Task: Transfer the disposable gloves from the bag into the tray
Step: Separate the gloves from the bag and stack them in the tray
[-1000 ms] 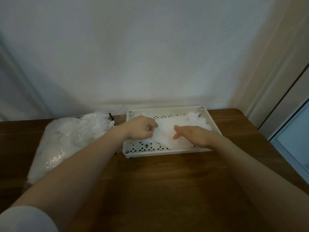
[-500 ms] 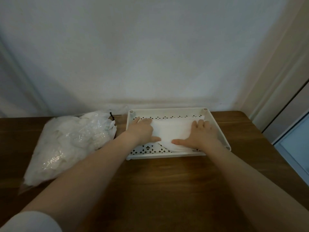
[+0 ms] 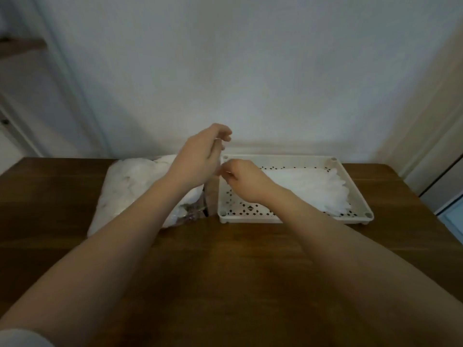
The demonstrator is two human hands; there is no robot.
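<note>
A white perforated tray (image 3: 250,219) sits on the wooden table, right of centre. A flat pile of translucent disposable gloves (image 3: 318,189) lies in its right half. The clear plastic bag (image 3: 132,189), full of crumpled gloves, lies just left of the tray. My left hand (image 3: 198,161) is raised above the gap between bag and tray, fingers curled. My right hand (image 3: 246,182) hovers over the tray's left part, fingertips curled toward the left hand. A faint, thin glove (image 3: 220,156) stretches between the two hands' fingertips, pinched by both; it is barely visible.
The dark wooden table (image 3: 225,271) stretches toward me. A pale wall (image 3: 250,83) rises right behind the tray and bag. A door frame (image 3: 431,146) stands at the right, past the table's corner.
Both hands have lifted off the glove pile in the tray and come together over its left edge. The left hand now sits higher. The pile lies flat in the tray.
</note>
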